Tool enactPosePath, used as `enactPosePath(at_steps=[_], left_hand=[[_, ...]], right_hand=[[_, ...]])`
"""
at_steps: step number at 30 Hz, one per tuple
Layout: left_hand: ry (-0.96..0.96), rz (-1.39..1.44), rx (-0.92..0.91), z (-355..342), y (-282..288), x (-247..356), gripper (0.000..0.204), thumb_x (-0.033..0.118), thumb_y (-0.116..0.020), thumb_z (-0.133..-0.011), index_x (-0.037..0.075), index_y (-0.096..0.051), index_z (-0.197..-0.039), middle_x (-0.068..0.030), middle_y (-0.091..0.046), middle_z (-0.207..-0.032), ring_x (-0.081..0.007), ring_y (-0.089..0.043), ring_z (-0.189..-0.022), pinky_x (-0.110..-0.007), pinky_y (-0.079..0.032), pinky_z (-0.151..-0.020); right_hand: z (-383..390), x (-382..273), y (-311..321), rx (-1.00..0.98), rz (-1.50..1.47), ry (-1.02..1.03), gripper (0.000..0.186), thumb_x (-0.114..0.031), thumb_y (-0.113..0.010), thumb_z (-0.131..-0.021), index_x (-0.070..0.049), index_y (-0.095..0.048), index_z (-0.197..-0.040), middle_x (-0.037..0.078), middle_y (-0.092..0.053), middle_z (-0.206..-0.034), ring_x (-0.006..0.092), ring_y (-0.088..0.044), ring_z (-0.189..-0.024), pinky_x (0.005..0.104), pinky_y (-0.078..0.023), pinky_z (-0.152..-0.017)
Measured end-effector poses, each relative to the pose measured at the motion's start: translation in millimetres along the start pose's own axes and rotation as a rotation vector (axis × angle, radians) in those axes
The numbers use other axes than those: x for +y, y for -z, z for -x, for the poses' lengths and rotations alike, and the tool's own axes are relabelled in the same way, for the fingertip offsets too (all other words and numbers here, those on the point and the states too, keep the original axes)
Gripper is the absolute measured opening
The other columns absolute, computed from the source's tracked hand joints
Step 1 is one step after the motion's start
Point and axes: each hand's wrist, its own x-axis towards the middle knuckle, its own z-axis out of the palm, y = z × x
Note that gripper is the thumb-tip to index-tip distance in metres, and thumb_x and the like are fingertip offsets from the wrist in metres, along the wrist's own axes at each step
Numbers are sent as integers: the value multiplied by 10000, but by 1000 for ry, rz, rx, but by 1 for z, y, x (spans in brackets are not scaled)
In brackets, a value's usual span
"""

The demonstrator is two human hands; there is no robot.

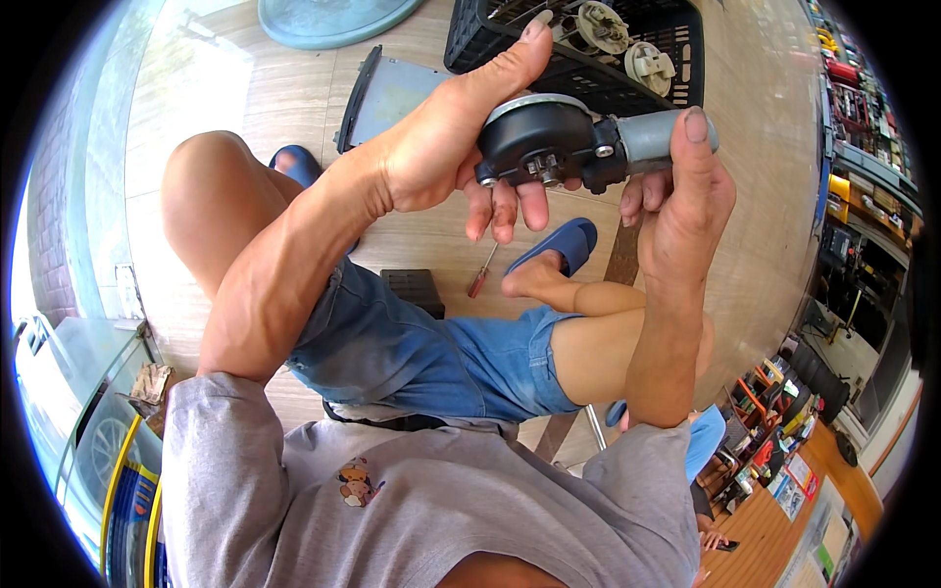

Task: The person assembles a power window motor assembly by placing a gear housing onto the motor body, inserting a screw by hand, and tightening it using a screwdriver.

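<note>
Both my hands hold up an electric gear motor [539, 140], with a round black housing on the left and a silver cylinder on the right. My left hand [446, 132] supports the housing; its fingers curl underneath and its thumb stretches up, off the part. Around the silver cylinder [652, 140] closes my right hand [686, 201], thumb on top and fingers below. Bolt heads and a small toothed piece show on the housing's near side. Below the motor, a screwdriver [479, 278] with a red handle lies on the floor.
Beyond my hands stands a black plastic crate [694, 59] holding round whitish parts [603, 27]. A flat metal unit [397, 98], a black box [413, 291] and a teal round object [338, 22] are on the floor. Another person's hand [714, 539] shows at lower right, near stocked shelves.
</note>
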Motion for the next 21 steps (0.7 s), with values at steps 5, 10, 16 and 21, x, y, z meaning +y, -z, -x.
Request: enactPosePath(at_steps=[5,10,16,21], left_hand=[[-2,-11,10,0,-3,-1,1039,863,-213,-921,-52,-699,-1005,-187,-680,-678,-217,-656,-454,-274,-507,-346],[-5,-23,8,0,0,-2,1029,851,-207,-932,-49,-703,-992,-180,-681,-676,-206,-646,-440,-270,-500,-343],[-27,-33,22,0,-1,-1,1018,830,-193,-951,-48,-705,-986,-170,-680,-674,-198,-630,-424,-271,-484,-335],[-23,-26,7,0,3,-2,1018,838,-186,-946,-34,-709,-986,-160,-677,-669,-195,-632,-440,-281,-493,-355]], right_hand=[[0,1,2,-4,-9,-10,502,-509,-643,-981,-36,-623,-816,-3,-452,-552,125,-492,-432,261,-360,-387],[1,0,0,-7,-16,-10,505,-510,-645,-979,-31,-624,-820,-3,-448,-555,125,-487,-432,259,-361,-390],[3,1,0,35,19,20,514,-526,-664,-961,-37,-615,-812,-7,-434,-543,130,-494,-436,259,-362,-394],[4,0,-1,28,19,35,517,-532,-649,-968,-40,-609,-813,-9,-428,-538,130,-498,-441,266,-364,-400]])
